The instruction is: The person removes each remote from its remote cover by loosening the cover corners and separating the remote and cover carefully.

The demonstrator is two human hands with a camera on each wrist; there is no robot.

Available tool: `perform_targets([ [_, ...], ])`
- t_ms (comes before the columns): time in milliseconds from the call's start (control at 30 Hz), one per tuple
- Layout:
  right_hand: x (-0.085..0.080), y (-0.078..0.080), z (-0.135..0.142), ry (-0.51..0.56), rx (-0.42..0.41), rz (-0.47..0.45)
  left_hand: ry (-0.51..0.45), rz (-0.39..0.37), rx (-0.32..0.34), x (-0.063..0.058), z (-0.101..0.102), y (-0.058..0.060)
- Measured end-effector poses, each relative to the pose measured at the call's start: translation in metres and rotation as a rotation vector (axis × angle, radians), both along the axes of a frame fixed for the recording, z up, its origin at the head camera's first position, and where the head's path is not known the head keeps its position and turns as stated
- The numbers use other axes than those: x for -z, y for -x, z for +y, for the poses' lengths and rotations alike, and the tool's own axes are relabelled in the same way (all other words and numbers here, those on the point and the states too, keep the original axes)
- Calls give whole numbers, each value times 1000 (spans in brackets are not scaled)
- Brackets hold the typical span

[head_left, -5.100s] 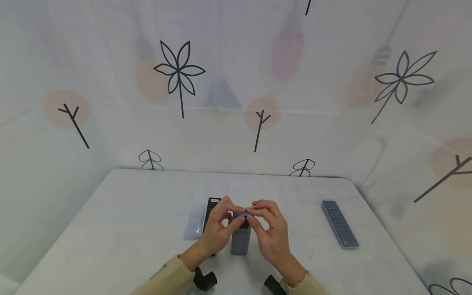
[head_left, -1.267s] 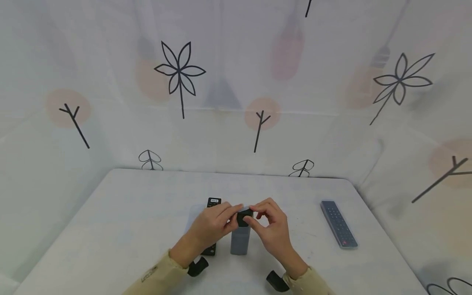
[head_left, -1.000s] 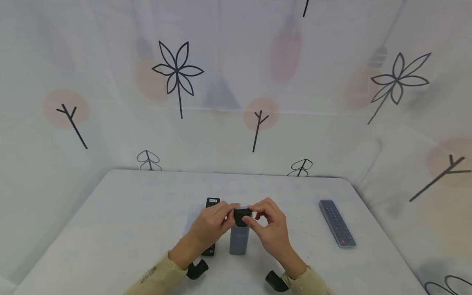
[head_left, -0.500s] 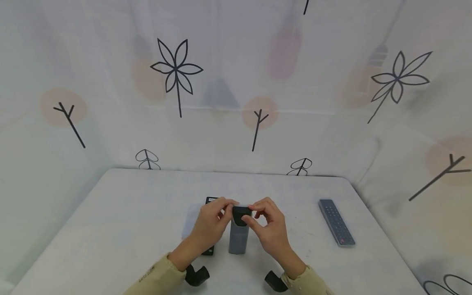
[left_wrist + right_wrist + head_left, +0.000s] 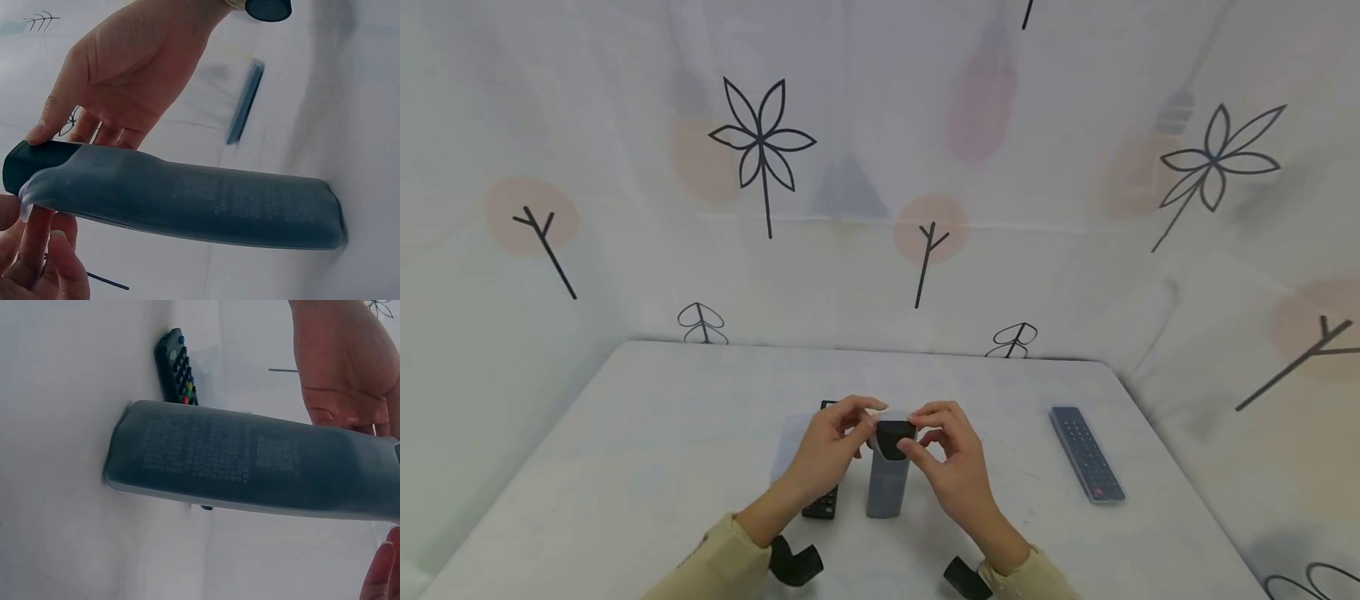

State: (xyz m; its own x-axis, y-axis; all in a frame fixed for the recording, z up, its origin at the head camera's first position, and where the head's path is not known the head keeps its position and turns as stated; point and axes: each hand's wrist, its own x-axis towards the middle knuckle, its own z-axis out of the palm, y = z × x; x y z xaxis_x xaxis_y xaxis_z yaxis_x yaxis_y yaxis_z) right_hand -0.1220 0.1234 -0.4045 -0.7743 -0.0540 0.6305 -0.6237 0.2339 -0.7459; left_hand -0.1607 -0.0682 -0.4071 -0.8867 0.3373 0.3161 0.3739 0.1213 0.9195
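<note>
A remote control (image 5: 893, 440) stands upright on the table, its bare dark end on top. A translucent plastic sleeve (image 5: 156, 194) covers the rest of it, with printed text showing through. My left hand (image 5: 823, 450) is at the sleeve's upper left edge; in the left wrist view, its fingers (image 5: 34, 240) pinch the loose film at the mouth. My right hand (image 5: 957, 467) grips the top end from the right, thumb on the dark face and index finger at the corner. The remote's foot rests on the tabletop.
A black remote with buttons (image 5: 820, 507) lies partly behind my left hand, next to a flat clear sleeve (image 5: 787, 442). Another remote (image 5: 1086, 454), in a bluish cover, lies at the right. The white table (image 5: 700, 392) ends at a patterned cloth backdrop (image 5: 850, 283).
My left hand has drawn back from over the remote's top to its left edge, with the fingers spread more. More of the dark end shows than at first. My right hand keeps its grip.
</note>
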Motion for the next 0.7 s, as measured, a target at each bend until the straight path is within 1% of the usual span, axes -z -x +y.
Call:
perform_targets([
  [133, 13, 1, 8, 31, -40, -78, -19, -5, 2, 2, -2, -2],
  [200, 15, 0, 11, 40, -41, -127, -26, 3, -9, 3, -4, -3],
  [267, 16, -2, 14, 42, -42, -152, -32, 9, -16, 4, -6, -4],
  [400, 13, -4, 17, 25, -17, -185, -31, 32, -16, 4, -10, -6],
  [467, 10, -5, 17, 5, 11, -213, -23, 46, -7, 3, -11, -7],
  [600, 2, -6, 15, -27, 80, -311, -4, 53, 7, 0, -12, -10],
  [700, -3, -6, 14, 4, 87, -393, 3, 44, 4, -2, -12, -11],
])
